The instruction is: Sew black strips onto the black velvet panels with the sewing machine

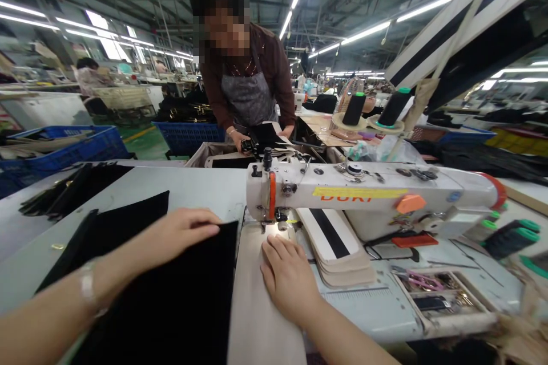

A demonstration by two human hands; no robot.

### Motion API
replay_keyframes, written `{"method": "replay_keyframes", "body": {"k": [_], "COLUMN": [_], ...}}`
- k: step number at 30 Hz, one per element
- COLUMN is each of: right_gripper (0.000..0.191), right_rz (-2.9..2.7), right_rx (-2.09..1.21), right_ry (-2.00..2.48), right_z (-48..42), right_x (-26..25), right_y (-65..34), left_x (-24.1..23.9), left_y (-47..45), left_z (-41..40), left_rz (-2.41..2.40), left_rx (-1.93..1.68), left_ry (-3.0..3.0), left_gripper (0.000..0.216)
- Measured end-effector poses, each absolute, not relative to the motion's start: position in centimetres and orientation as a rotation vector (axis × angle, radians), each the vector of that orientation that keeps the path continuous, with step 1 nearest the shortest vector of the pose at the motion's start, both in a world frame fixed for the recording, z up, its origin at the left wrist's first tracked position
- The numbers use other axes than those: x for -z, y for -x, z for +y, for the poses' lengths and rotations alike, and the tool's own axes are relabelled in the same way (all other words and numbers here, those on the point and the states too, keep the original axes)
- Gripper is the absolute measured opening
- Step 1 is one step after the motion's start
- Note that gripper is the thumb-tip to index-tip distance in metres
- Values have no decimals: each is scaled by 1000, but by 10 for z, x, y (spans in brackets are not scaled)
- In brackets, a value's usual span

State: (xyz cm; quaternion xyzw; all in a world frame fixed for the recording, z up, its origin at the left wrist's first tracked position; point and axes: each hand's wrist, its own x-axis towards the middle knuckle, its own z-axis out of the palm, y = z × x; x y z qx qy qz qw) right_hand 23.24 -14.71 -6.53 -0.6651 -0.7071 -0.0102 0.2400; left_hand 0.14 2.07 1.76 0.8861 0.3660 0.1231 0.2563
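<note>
My left hand [180, 231] lies flat, fingers together and stretched out, on a stack of black fabric pieces [171, 296] at the table's near left. My right hand [289, 274] rests palm down with fingers extended on a beige strip of material [261, 308] that runs toward the needle of a white sewing machine [363, 194]. The fingertips of that hand stop just short of the presser foot [280, 222]. Neither hand grips anything.
A stack of beige-and-black striped pieces [338, 251] lies under the machine arm. A tray of small tools [436, 291] sits at the right. Two black thread cones [354, 108] stand behind. A person in an apron [246, 85] handles black pieces across the table. Blue crates [64, 148] stand at left.
</note>
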Motion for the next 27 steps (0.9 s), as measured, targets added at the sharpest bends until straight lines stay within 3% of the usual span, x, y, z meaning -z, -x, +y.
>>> {"method": "replay_keyframes", "body": {"k": [7, 27], "right_gripper": [46, 55], "right_rz": [-1911, -1909], "right_rx": [-36, -146], "right_ry": [1804, 1854], "right_z": [-144, -139], "right_x": [68, 65], "right_y": [-237, -239], "left_x": [44, 43], "left_y": [-94, -100], "left_z": [12, 8], "left_rz": [1041, 1167], "left_rx": [-196, -337], "left_ry": [-2374, -2499], "left_gripper": [20, 12]}}
